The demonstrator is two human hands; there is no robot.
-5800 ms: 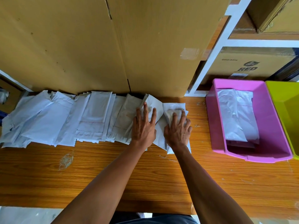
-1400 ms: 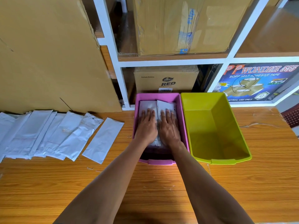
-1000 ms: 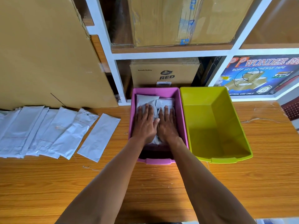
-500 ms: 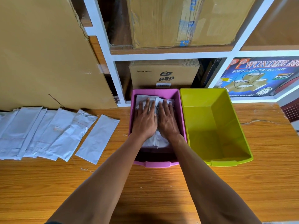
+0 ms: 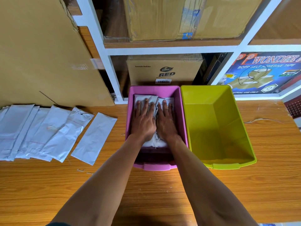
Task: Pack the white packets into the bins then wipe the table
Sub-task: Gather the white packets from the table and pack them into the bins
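Observation:
A pink bin (image 5: 154, 90) stands on the wooden table (image 5: 146, 193) with white packets (image 5: 154, 142) stacked inside it. My left hand (image 5: 144, 119) and my right hand (image 5: 166, 120) lie flat side by side on top of those packets, fingers straight, pressing down. Right of the pink bin, touching it, is a yellow-green bin (image 5: 216, 128) that holds nothing. Several more white packets (image 5: 48, 132) lie in an overlapping row on the table to the left, and one packet (image 5: 94, 137) lies a little apart at the row's right end.
A large cardboard sheet (image 5: 44, 54) leans behind the packet row. A white shelf frame (image 5: 171, 50) behind the bins holds cardboard boxes (image 5: 164, 69) and a blue tape carton (image 5: 263, 72). Bare tabletop lies in front of the bins.
Since 5.8 s ago, both hands left the packet row and carried packets into the pink bin. Over the last second they have stayed pressed flat on the stack, shifting slightly forward.

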